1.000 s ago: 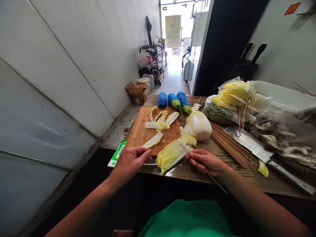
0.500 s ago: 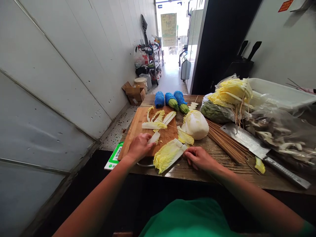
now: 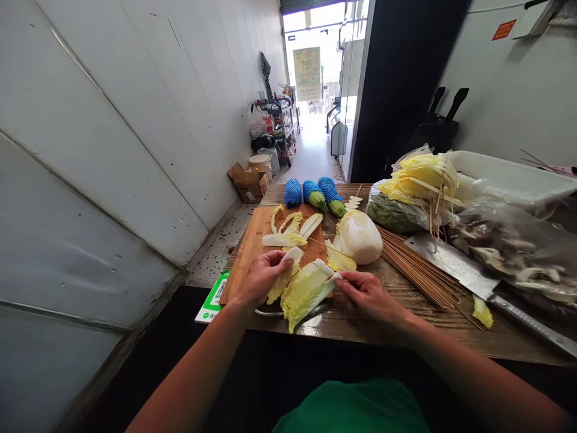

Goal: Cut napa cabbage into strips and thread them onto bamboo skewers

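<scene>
Between finger and thumb, my left hand (image 3: 264, 278) pinches a narrow napa cabbage piece (image 3: 280, 282), raised over the near part of the wooden cutting board (image 3: 246, 246). My right hand (image 3: 367, 296) grips the white stem end of a broader, frilly cabbage leaf (image 3: 304, 291); whether a skewer is also in its fingers I cannot tell. The two pieces are side by side, the left one partly behind the broad leaf. Several cut cabbage strips (image 3: 283, 240) lie on the board. Beyond my right hand sits a cabbage head (image 3: 360, 237) with a loose leaf (image 3: 338, 258) against it.
A bundle of wooden skewers (image 3: 417, 267) and a cleaver (image 3: 455, 264) lie to the right. Behind them are skewered cabbage leaves (image 3: 424, 174), bagged mushrooms (image 3: 518, 252) and a white tub (image 3: 509, 171). Green squashes in blue net sleeves (image 3: 313, 192) line the back.
My left hand has lifted the narrow cabbage piece off the board and brought it next to the broad leaf. My right hand still holds that leaf, now slightly raised. The view has tilted up a little.
</scene>
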`<action>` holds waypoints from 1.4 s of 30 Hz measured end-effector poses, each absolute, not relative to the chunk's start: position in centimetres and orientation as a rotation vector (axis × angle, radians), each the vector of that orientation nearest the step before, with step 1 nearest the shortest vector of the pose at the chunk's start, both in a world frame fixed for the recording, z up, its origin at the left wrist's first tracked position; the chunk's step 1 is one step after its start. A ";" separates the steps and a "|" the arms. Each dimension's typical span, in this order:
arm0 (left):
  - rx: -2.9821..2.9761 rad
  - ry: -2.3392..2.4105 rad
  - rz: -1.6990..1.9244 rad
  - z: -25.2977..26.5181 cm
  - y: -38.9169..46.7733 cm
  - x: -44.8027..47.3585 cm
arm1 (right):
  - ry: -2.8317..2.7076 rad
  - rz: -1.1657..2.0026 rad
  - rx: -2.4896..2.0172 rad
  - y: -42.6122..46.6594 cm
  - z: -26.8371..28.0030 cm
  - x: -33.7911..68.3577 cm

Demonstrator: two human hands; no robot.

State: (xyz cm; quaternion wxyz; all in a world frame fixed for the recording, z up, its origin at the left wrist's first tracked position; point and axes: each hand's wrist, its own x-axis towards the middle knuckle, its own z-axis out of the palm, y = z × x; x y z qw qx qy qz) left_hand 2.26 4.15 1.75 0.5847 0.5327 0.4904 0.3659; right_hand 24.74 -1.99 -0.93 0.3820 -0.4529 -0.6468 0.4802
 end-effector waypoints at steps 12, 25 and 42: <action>0.800 0.936 0.758 2.2 3.6 2.2 | -1.833 1.099 -1.197 -0.4 0.9 24.9; 3.094 1.379 0.932 1.2 6.7 -0.2 | -1.000 0.995 -1.277 -6.3 0.6 30.3; 2.998 1.477 0.443 0.2 3.5 11.0 | -0.517 0.761 -1.251 -10.6 -0.6 34.0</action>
